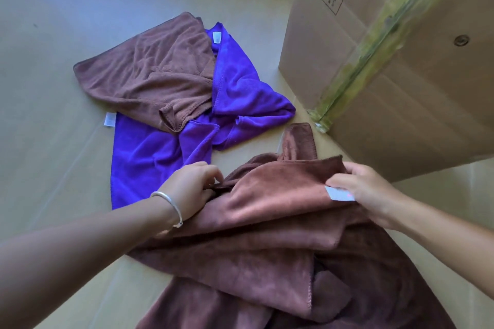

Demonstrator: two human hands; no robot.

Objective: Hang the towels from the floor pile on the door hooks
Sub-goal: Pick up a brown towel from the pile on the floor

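Obs., head view, left to right. Floor [53, 88] was covered in tan, board-like sheeting.

Your left forearm entered from the lower left, a silver bangle [171, 208] on the wrist. Your left hand [191, 187] was at the left edge of the near brown towel [267, 222], fingers curled and pinching a fold of the cloth. That hand lay just over the near corner of the purple towel [149, 160].

Farther out, the pile: a second brown towel [149, 75], crumpled, lay partly on top of the purple towel, which spread under it and out to the right. It was unclear whether the purple cloth was one towel or two. Two white labels showed on the purple cloth, one at the left edge [109, 119], one at the far corner [216, 37].

The near brown towel was bunched between your hands, its upper edge lifted, the rest trailing down toward the bottom of the frame. A white tag [339, 193] sat at its right corner.

Your right hand [366, 192] gripped that right corner, thumb over the tag, fingers curled behind the cloth.

Far right: a large cardboard box [401, 75] stood on the floor, with yellow-green tape [374, 48] along its seam. The near towel's far fold lay just beside the box's bottom corner.
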